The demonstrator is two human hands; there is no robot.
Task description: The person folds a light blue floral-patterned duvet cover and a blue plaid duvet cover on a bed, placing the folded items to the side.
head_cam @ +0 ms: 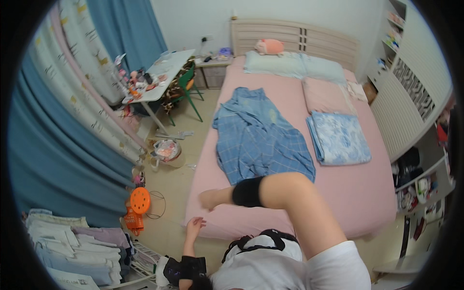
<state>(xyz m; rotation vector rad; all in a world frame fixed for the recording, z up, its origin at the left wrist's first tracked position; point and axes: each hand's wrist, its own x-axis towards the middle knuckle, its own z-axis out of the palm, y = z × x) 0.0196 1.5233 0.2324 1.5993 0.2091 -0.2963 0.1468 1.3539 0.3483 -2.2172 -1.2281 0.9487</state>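
Observation:
My left hand (195, 225) is beside the near left corner of the bed, fingers somewhat apart and nothing visible in it. Across my body reaches my right arm, with a black band on it. My right hand (208, 199) is blurred above the bed's left edge, its fingers unclear. Just beyond the arm, a blue checked garment (261, 141) lies spread and wrinkled on the pink bed sheet (348, 195). To its right is a folded blue-and-white patterned cloth (342, 139), below a folded pink cloth or pillow (322, 95).
Two pale pillows (273, 64) and a pig plush (270, 47) sit by the wooden headboard (266, 30). Left stand a cluttered white desk (174, 69), green chair (186, 81), filled bin (170, 152) and orange stool (140, 200). Clothes (78, 250) hang on a rack (145, 253).

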